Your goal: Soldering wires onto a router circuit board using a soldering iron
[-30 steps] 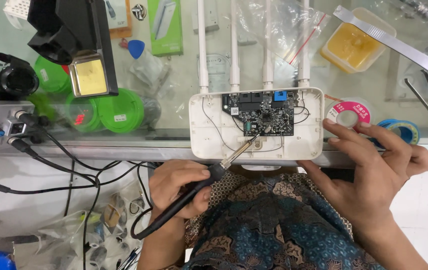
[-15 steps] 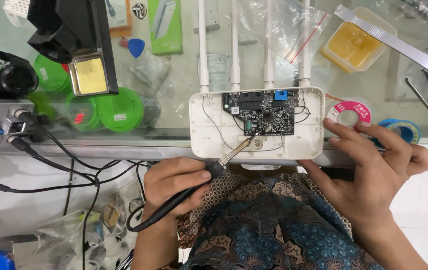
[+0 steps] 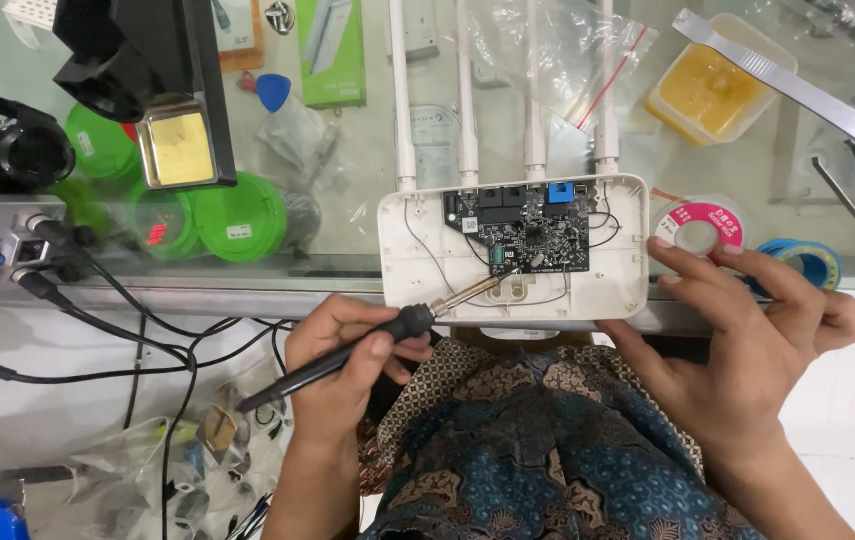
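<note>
Left hand point(image 3: 343, 350): fingers grip black-handled soldering iron point(image 3: 368, 340), tip on dark circuit board point(image 3: 528, 232). Right hand point(image 3: 748, 335): fingers spread wide, steadying open white plastic router shell point(image 3: 413, 270).

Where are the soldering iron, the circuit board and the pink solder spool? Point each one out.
soldering iron point(image 3: 388, 335), head view, on its black handle in the left hand.
circuit board point(image 3: 533, 232), head view, on the middle of the dark board.
pink solder spool point(image 3: 700, 222), head view, on its pink face.
</note>
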